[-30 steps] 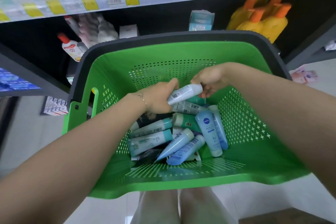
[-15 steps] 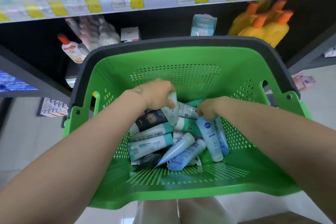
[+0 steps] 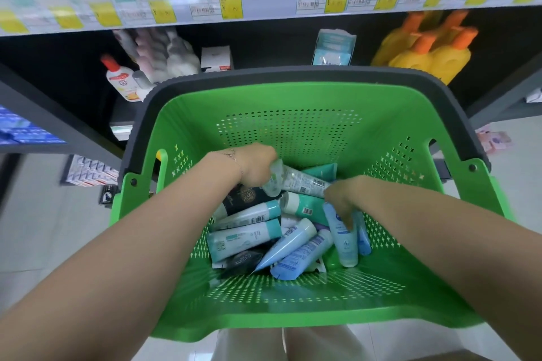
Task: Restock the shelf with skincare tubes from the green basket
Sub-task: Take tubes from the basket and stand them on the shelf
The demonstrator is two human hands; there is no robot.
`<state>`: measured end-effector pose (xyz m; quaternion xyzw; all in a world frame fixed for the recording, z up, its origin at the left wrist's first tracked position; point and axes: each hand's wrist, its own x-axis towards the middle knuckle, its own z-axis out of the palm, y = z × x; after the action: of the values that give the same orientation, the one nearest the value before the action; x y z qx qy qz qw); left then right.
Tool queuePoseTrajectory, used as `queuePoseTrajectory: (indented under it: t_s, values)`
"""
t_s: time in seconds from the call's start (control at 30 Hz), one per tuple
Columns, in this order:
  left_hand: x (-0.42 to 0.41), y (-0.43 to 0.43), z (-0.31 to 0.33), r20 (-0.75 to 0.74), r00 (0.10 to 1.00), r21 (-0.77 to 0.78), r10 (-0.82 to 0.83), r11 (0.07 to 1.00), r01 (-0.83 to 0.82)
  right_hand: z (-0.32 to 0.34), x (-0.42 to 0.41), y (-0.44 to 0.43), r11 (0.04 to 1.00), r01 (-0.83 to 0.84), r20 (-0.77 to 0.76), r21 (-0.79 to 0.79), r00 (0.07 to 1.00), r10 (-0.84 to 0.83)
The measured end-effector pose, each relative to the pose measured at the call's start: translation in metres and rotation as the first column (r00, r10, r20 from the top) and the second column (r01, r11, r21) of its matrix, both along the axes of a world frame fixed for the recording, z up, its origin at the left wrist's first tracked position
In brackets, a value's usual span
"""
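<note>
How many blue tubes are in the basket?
4: a white-capped blue tube and a darker blue tube at the front, a pale blue tube under the right hand, a fourth blue tube beside it. More may be hidden.

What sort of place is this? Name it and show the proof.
Most likely a shop's personal-care aisle: price labels line the shelf edge, yellow bottles stand below, and a green basket holds skincare tubes.
</note>
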<state>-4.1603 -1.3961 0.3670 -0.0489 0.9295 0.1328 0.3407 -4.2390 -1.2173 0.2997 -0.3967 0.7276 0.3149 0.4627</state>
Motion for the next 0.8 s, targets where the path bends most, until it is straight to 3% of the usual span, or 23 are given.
queuePoseTrajectory:
  t_s: [0.23, 0.4, 0.63, 0.73, 0.8]
  values:
    - [0.006, -0.003, 0.003, -0.037, 0.998, 0.017, 0.056, 0.998, -0.055, 0.033, -0.008, -0.016, 0.982, 0.169, -0.009, -0.085, 0.985, -0.171]
    - [0.006, -0.009, 0.022, -0.116, 0.988, 0.033, 0.102, 0.995, -0.099, 0.072, -0.021, -0.022, 0.916, 0.185, 0.011, -0.357, 0.981, -0.194]
    - [0.018, -0.019, 0.064, -0.244, 0.958, 0.051, 0.151, 0.988, -0.142, 0.127, -0.032, -0.026, 0.667, 0.261, 0.05, -0.698, 0.947, -0.318]
    - [0.025, -0.028, 0.086, -0.356, 0.912, 0.087, 0.203, 0.979, -0.184, 0.151, -0.03, -0.027, 0.527, 0.279, 0.085, -0.803, 0.929, -0.361]
    - [0.032, -0.032, 0.1, -0.447, 0.856, 0.135, 0.259, 0.966, -0.221, 0.165, -0.028, -0.027, 0.409, 0.365, 0.185, -0.837, 0.89, -0.416]
